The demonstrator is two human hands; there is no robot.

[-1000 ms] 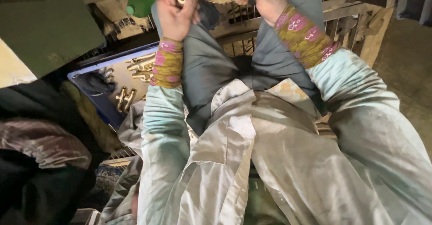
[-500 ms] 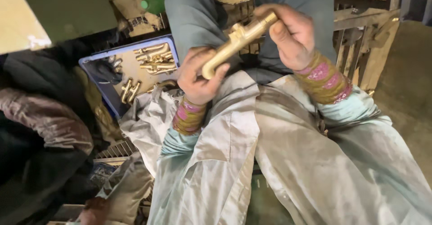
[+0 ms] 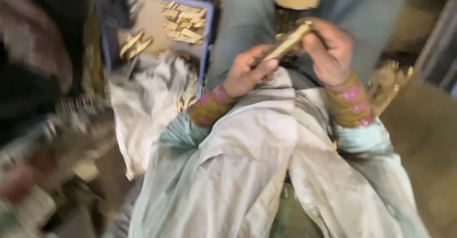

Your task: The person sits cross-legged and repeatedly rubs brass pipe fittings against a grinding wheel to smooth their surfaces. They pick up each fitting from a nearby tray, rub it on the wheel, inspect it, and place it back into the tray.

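Shifted lower over lap | brass rod [image 3: 287, 43]: golden, slanted, blurred | left hand [image 3: 247, 71], right hand [image 3: 331, 52] both grip it

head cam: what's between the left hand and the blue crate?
In the head view, the grey trouser leg and a crumpled pale cloth lie between the left hand and the blue crate.

Pale blue sleeves [image 3: 181, 128], stacked gold and pink bangles [image 3: 350, 100] on both wrists, dusty off-white cloth [image 3: 247, 171] over lap, grey-blue trousers [image 3: 243, 19].
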